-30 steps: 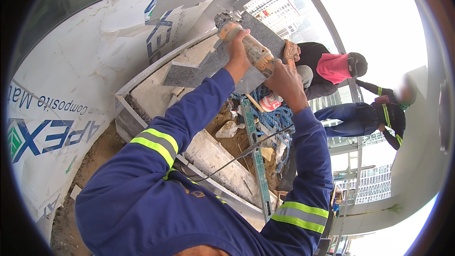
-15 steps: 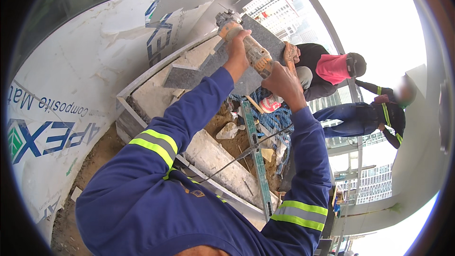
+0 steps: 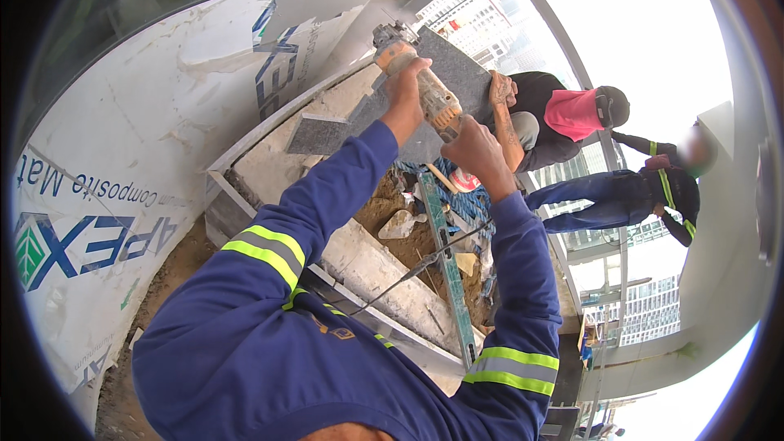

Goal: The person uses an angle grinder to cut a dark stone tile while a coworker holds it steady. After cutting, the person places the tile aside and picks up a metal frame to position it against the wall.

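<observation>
An orange and grey angle grinder (image 3: 434,102), worn and dusty, is held in both my hands over a dark grey stone slab (image 3: 462,73). My left hand (image 3: 407,90) wraps round its body near the head. Behind it, my right hand (image 3: 476,147) grips the rear end of the handle. The grinder's head lies near the slab's far left edge; I cannot make out its disc or whether it touches the stone. A crouching co-worker's hand (image 3: 501,91) rests on the slab's right edge.
A green spirit level (image 3: 445,257) lies across the sandy trough by a blue rope (image 3: 469,211) and a pale stone chunk (image 3: 398,224). A black cable (image 3: 408,271) crosses there. White composite panels (image 3: 147,114) lean at left. Another person (image 3: 629,196) stands at right.
My right hand and the grinder's rear end have shifted slightly left. My left hand keeps its hold. The crouching co-worker's hand stays on the slab.
</observation>
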Demonstrator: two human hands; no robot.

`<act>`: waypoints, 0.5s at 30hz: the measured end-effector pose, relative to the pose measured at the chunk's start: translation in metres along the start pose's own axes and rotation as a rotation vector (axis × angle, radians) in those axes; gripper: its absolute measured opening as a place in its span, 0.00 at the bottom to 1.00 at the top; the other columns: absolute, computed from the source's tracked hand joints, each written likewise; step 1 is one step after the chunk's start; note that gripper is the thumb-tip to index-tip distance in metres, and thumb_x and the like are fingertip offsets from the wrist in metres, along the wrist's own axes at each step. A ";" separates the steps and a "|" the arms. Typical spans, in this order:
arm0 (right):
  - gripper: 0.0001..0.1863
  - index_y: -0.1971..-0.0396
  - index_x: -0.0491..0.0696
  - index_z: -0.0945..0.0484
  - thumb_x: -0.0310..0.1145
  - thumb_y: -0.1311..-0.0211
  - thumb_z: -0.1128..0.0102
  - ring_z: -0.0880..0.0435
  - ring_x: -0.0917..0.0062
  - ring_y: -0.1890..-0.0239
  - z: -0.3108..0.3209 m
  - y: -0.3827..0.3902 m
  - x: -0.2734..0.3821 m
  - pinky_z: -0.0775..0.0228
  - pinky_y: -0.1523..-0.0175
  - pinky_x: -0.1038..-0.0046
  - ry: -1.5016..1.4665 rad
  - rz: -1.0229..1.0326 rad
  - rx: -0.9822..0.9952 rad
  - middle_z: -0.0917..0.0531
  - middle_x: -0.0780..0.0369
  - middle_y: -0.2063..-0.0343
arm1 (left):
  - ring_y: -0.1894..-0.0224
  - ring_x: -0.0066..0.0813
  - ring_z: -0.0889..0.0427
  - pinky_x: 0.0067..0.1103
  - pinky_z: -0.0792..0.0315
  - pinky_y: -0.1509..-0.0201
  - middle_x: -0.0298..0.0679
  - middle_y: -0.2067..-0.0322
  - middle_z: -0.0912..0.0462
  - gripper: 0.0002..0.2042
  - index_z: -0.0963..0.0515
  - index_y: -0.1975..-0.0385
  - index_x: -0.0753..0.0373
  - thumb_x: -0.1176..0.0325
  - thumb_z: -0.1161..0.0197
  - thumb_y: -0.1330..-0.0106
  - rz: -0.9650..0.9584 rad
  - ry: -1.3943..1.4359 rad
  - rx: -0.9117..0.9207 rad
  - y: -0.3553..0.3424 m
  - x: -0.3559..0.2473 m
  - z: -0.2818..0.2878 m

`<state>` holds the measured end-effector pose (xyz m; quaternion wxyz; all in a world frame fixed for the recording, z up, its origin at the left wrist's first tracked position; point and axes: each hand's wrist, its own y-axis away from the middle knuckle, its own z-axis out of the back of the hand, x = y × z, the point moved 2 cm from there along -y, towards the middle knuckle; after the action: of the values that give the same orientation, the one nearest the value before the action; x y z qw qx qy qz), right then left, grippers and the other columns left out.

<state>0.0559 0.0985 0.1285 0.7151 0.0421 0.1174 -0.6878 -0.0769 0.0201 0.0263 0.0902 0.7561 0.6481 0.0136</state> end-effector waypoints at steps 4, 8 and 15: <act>0.18 0.60 0.33 0.24 0.30 0.48 0.38 0.12 0.47 0.59 -0.005 0.001 0.006 0.21 0.51 0.54 0.014 -0.023 -0.008 0.15 0.40 0.66 | 0.64 0.36 0.19 0.37 0.20 0.61 0.38 0.63 0.26 0.22 0.27 0.52 0.59 0.64 0.27 0.44 0.023 -0.006 -0.012 -0.002 0.001 0.009; 0.16 0.59 0.34 0.26 0.29 0.45 0.40 0.12 0.47 0.63 -0.006 0.000 0.011 0.19 0.55 0.53 0.080 -0.030 -0.025 0.14 0.42 0.68 | 0.67 0.38 0.18 0.37 0.18 0.62 0.39 0.64 0.26 0.21 0.28 0.53 0.59 0.64 0.28 0.43 0.011 0.086 0.100 -0.020 0.006 0.016; 0.15 0.60 0.35 0.25 0.29 0.45 0.40 0.12 0.47 0.62 0.000 -0.001 0.002 0.19 0.56 0.54 0.064 0.007 -0.058 0.14 0.42 0.68 | 0.70 0.39 0.18 0.39 0.18 0.64 0.40 0.67 0.25 0.19 0.28 0.55 0.60 0.65 0.28 0.43 0.003 0.081 0.102 -0.015 0.006 0.004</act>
<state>0.0551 0.0970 0.1281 0.7143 0.0437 0.1601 -0.6799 -0.0903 0.0282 0.0196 0.0255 0.7596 0.6498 0.0113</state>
